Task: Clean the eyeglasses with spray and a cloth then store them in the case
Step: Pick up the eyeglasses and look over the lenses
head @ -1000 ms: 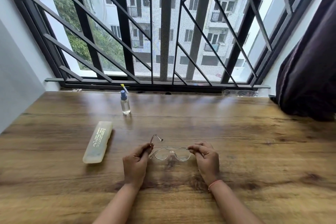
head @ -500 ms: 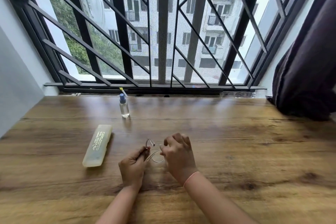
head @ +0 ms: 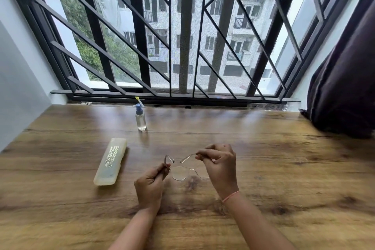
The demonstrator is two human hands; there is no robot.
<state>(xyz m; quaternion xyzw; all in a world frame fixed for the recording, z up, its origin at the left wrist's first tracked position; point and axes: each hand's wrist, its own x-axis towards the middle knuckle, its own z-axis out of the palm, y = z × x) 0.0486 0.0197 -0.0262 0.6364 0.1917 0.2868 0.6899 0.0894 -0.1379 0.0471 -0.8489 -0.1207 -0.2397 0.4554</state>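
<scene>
Clear-framed eyeglasses (head: 179, 172) hang just above the wooden table (head: 284, 168) between my two hands. My left hand (head: 150, 186) pinches the frame's left corner, where one temple curls upward. My right hand (head: 220, 165) pinches the other temple arm, which points left across the lenses. A pale yellow glasses case (head: 110, 161) lies closed to the left of my hands. Behind it, a small clear spray bottle (head: 140, 117) with a blue cap stands upright near the window. No cloth is in view.
A black window grille (head: 182, 46) with its sill runs along the table's far edge. A dark curtain (head: 345, 77) hangs over the far right corner. A white wall (head: 18, 87) borders the left side.
My right hand moved left over the lenses, then drew back right, and it now holds the right temple arm swung inward. My left hand kept its pinch on the frame.
</scene>
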